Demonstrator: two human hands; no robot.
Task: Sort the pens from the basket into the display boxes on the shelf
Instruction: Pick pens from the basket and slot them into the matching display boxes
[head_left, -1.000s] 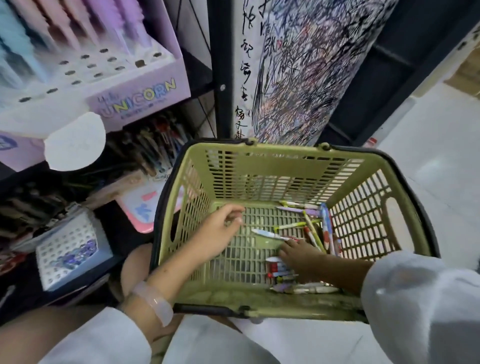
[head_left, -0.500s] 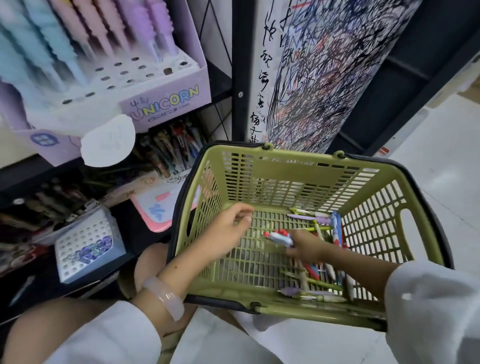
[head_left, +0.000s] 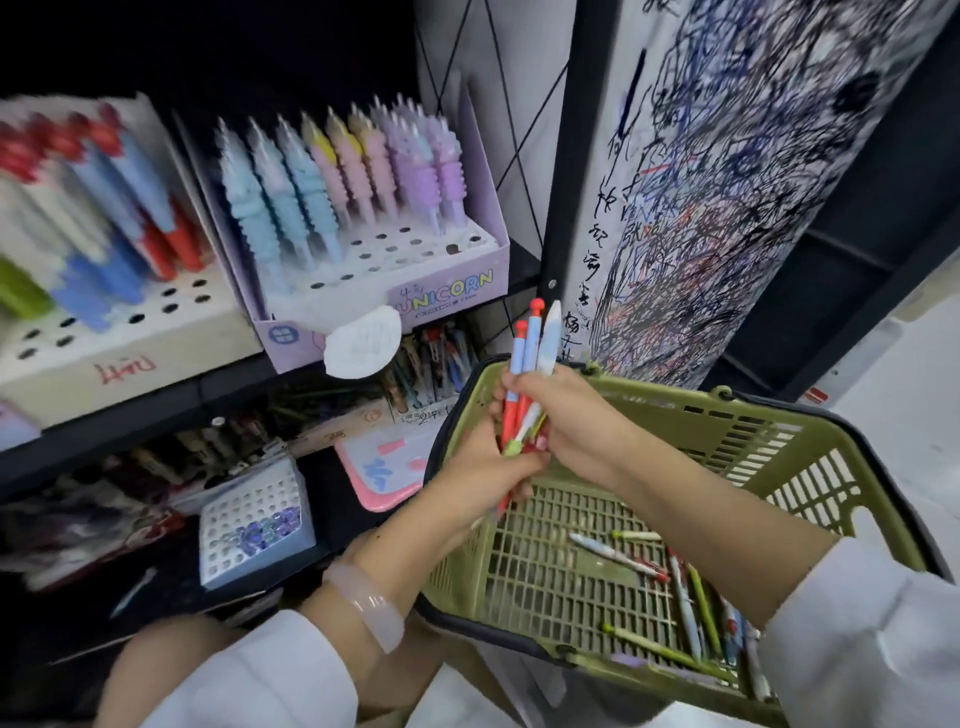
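A bunch of pens stands upright above the green basket's rim at 12 o'clock, gripped by both the right hand and the left hand, fingers curled round them. Loose pens lie on the basket floor at 5 o'clock. At 10 o'clock, on the dark shelf, stands the Unicorn display box; a scribbled post rises at 1 o'clock.

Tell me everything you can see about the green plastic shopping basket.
The olive-green plastic basket has slotted lattice walls and floor, a dark rim and a cut-out handle hole in its right wall. It sits tilted toward the camera, beside the shelf. Loose pens lie on its floor toward the near right corner. Above its left side, the left hand and right hand hold a bundle of pens.
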